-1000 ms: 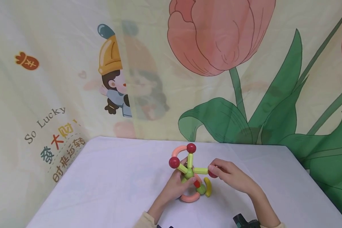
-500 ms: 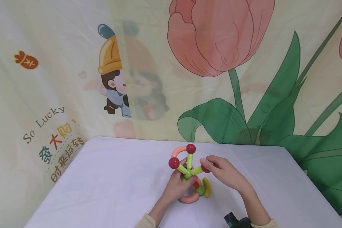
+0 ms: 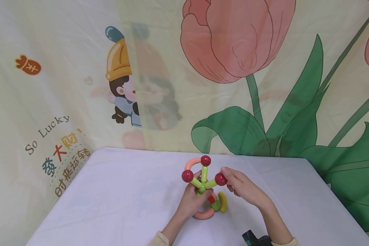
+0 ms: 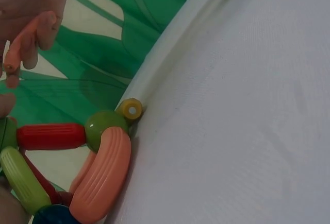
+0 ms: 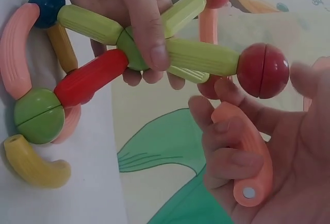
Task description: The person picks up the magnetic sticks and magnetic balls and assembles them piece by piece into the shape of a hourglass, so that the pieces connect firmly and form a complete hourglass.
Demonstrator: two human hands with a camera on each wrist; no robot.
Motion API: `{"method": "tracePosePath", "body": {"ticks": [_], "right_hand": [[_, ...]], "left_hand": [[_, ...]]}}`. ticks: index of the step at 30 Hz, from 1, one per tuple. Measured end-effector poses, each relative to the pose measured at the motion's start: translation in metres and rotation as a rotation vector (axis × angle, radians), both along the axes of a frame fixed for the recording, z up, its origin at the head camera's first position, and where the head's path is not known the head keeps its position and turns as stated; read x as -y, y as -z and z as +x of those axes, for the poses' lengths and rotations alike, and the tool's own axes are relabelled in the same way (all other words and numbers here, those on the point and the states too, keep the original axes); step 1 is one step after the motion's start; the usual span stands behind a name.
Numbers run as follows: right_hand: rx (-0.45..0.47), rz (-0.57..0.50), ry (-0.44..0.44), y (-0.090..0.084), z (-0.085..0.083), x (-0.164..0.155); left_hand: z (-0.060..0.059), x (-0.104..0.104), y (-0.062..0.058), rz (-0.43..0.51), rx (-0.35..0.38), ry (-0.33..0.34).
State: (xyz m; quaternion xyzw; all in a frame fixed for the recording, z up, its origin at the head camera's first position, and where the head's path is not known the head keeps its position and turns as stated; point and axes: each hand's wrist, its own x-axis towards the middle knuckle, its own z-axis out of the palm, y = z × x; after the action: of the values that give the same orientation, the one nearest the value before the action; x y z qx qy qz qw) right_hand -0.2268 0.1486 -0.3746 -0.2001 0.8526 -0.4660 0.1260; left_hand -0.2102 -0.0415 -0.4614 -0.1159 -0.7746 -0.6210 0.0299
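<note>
My left hand (image 3: 189, 201) holds a toy build of magnetic sticks and balls by its middle, thumb beside the green hub ball (image 3: 202, 187). Light-green sticks fan out from the hub to red balls; a pink curved stick (image 3: 192, 162) joins two of them. My right hand (image 3: 249, 189) is at the rightmost red ball (image 5: 263, 70), with thumb and index finger close about it; contact is hard to tell. Its other fingers curl round a loose pink curved stick (image 5: 247, 152), hidden in the head view. A red stick (image 5: 93, 77) runs down to a lower green ball (image 5: 38, 116).
The build's lower part, with a blue ball (image 5: 46, 6) and pink curves, is at the white tabletop (image 3: 126, 191). A yellow curved stick (image 3: 223, 202) is beside the lower green ball. Behind the table hangs a printed cloth (image 3: 160, 136).
My right hand has moved left, and the right-hand stick with its red ball has swung from level to tilted upward. The fingers now uncover most of that ball. My left hand stays nearly still.
</note>
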Motion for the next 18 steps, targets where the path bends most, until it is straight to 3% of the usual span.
{"method": "tracePosePath", "body": {"ticks": [8,18], "right_hand": [[0.008,-0.137,0.116,0.013,-0.009,-0.009],[-0.074,-0.115,0.26,0.029,-0.029,-0.01]], "left_hand": [[0.001,0.0,0.0,0.008,0.01,-0.004],[0.0,0.0,0.003,-0.002,0.055,-0.005]]}}
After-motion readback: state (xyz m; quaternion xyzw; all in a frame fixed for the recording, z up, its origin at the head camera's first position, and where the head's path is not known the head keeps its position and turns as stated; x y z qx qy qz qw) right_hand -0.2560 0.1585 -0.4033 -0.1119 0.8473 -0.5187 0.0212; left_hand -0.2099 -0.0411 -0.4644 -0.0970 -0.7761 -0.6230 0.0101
